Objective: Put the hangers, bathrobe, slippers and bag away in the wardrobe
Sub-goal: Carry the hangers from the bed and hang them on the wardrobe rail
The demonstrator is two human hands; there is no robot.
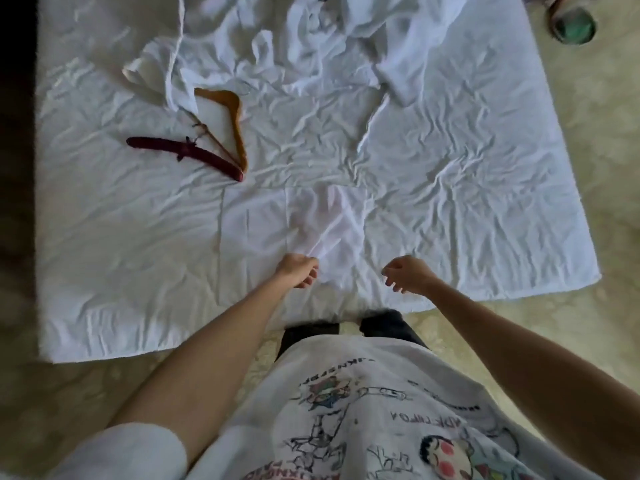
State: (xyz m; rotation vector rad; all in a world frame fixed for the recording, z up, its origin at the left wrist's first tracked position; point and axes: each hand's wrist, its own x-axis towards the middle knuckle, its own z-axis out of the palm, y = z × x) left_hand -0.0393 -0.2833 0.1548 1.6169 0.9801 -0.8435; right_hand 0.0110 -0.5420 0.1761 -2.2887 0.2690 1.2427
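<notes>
Head view, looking down over the foot of a bed (485,209) covered in a creased white sheet. The person stands at the near edge, both bare forearms stretched forward and slightly inward over the sheet.

Left hand (298,270): fingers curled under, knuckles up, pinching a fold of a flat white cloth piece (322,220) that lies on the sheet just ahead of the body; whether this piece is the bag cannot be told. The wrist is straight in line with the forearm.

Right hand (407,273): held beside the same cloth piece, fingers loosely curled and pointing down and to the left, holding nothing; whether the fingertips touch the sheet cannot be told.

Two hangers lie on the left part of the bed, well apart from both hands: a dark red padded hanger (183,154) and a light wooden hanger (232,123), their ends meeting at the lower right so that they form a narrow V. The wooden hanger's upper end is partly under a crumpled white bathrobe (277,39), which is spread over the far part of the bed. A pale folded item (136,71) shows at the robe's left edge; it is too unclear to name.

A round greenish object (573,24) stands on the pale patterned floor (609,140) at upper right.
</notes>
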